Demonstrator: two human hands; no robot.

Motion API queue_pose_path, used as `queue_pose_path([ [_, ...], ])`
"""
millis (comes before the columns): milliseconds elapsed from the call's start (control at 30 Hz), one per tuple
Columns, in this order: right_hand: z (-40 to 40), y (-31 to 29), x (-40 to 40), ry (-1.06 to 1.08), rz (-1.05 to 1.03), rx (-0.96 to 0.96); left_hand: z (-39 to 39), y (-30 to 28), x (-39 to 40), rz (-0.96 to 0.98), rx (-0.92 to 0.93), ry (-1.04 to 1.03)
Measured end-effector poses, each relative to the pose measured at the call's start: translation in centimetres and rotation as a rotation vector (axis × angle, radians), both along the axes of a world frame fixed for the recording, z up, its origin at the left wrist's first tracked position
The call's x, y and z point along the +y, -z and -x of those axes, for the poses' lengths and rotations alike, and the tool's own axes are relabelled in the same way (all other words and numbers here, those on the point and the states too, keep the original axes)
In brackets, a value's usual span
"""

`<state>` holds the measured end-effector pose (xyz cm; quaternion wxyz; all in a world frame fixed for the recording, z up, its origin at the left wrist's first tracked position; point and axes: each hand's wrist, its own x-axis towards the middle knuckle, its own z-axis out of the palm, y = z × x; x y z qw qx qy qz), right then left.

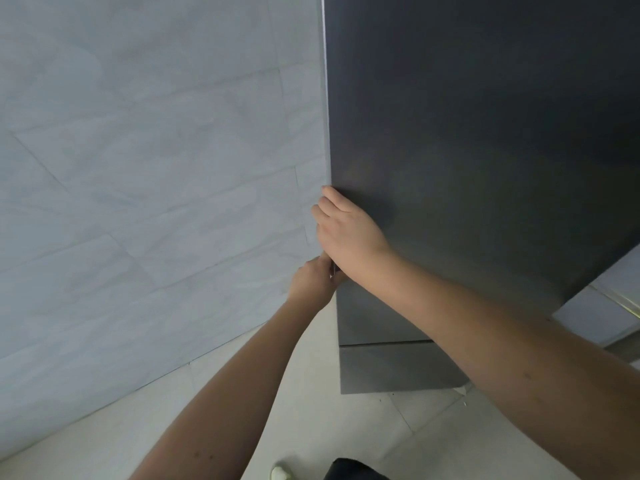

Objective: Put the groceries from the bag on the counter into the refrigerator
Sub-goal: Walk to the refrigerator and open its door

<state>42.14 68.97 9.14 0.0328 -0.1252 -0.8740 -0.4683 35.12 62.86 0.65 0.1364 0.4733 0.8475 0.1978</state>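
Note:
A tall dark grey refrigerator (485, 140) fills the right half of the view, its door against the body. My right hand (346, 230) grips the door's left edge, fingers curled round it out of sight. Just below, my left hand (313, 282) also holds that same edge, its fingertips hidden behind the door. The grocery bag and the counter are out of view.
A pale grey tiled wall (138, 168) stands close on the left of the refrigerator. Below the door is a lower drawer front (391, 368). Light floor tiles (311, 410) lie underfoot, with my shoe (281, 472) at the bottom edge.

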Motion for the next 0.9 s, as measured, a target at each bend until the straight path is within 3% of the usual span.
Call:
queue_pose_path([
  [200,-1.4,0.4,-1.8,-0.029,0.054,-0.012,-1.3,0.4,-1.6,0.08,0.037,-0.035],
  [533,-9.6,0.5,-7.7,-0.127,0.018,0.101,-7.5,1.9,-7.6,-0.021,0.049,0.098],
  [767,-15.6,2.7,-11.5,0.069,0.176,-0.053,-12.0,3.2,-11.9,-0.032,0.176,0.303],
  [900,-19.9,3.4,-14.9,0.171,0.267,-0.011,-13.4,4.8,-14.7,-0.067,0.231,0.444],
])
